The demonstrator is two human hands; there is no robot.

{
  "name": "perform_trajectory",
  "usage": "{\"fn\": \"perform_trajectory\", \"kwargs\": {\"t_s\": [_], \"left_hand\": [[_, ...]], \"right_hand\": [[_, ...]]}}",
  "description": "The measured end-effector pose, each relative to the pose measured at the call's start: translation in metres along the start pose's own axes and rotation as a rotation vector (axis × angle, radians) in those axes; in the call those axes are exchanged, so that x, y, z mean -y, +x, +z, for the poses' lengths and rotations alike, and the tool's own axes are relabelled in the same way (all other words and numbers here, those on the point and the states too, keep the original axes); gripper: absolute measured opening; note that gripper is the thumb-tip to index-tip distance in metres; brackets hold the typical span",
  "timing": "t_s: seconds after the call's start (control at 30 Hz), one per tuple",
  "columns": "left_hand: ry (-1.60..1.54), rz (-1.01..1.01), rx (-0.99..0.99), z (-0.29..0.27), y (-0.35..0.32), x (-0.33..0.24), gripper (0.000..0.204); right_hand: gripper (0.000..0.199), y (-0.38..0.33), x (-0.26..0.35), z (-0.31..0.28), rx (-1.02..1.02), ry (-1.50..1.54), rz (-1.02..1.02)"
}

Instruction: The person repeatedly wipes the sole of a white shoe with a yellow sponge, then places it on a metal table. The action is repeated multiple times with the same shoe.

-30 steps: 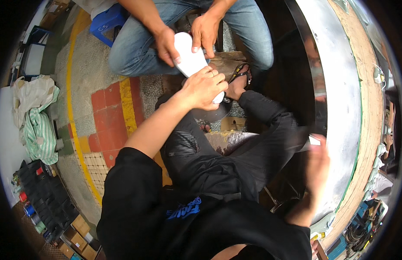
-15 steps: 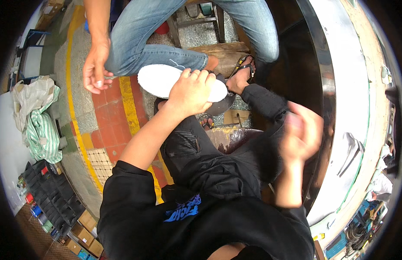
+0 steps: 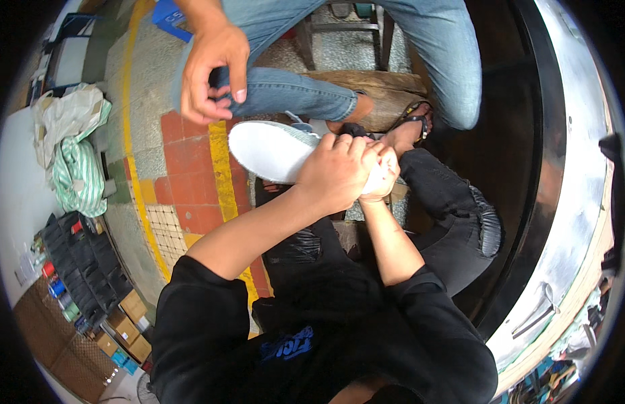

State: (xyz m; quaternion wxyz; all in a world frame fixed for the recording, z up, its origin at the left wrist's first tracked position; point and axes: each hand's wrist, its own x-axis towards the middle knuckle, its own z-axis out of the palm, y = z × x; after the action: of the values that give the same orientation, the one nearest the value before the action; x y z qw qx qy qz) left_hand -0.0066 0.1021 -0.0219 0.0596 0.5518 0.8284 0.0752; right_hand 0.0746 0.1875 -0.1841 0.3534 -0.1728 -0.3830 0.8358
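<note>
A pale shoe is held up over my knees, its smooth white sole turned upward and some grey upper and a loose lace showing along its far edge. My left hand is closed over the shoe's right part, its fingers wrapped across it. Beside it, touching it, my right hand is closed round the shoe's right end. Between them the hands hide that end of the shoe. Past the shoe's left tip, another person's hand hangs with fingers loosely curled and is apart from the shoe.
The other person's jeans-clad leg lies just beyond the shoe, with a log and a sandalled foot behind. A long metal-topped bench runs along my right. Bags and a black pocketed rack stand at the left.
My right hand has come in from the right and closed on the shoe's right end. The shoe's grey side shows more now. The other person's hand appears further right and higher.
</note>
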Motion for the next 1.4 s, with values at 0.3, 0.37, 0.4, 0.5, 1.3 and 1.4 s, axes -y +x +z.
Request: {"fn": "perform_trajectory", "kwargs": {"t_s": [0.3, 0.37, 0.4, 0.5, 1.3, 1.4], "left_hand": [[-0.325, -0.102, -0.555, -0.008, -0.068, 0.012, 0.065], [-0.289, -0.440, -0.893, -0.006, -0.103, 0.033, 0.061], [-0.405, -0.649, -0.891, -0.005, -0.117, 0.047, 0.065], [-1.359, -0.916, -0.810, 0.011, -0.113, 0.086, 0.062], [-1.326, -0.488, -1.193, -0.108, -0.024, 0.118, 0.055], [-1.451, -0.163, -1.357, -0.144, 0.017, 0.006, 0.069]], "right_hand": [[0.025, -0.004, 0.022, -0.002, 0.020, -0.322, -0.066], [0.021, 0.000, 0.024, -0.002, 0.015, -0.505, -0.096], [0.020, 0.001, 0.025, -0.001, 0.034, -0.512, -0.104], [0.020, 0.002, 0.027, -0.001, 0.047, -0.451, -0.106], [0.022, 0.020, 0.197, 0.116, 0.216, -0.245, -0.230], [0.040, -0.008, 0.314, 0.096, 0.353, -0.286, -0.097]]}}
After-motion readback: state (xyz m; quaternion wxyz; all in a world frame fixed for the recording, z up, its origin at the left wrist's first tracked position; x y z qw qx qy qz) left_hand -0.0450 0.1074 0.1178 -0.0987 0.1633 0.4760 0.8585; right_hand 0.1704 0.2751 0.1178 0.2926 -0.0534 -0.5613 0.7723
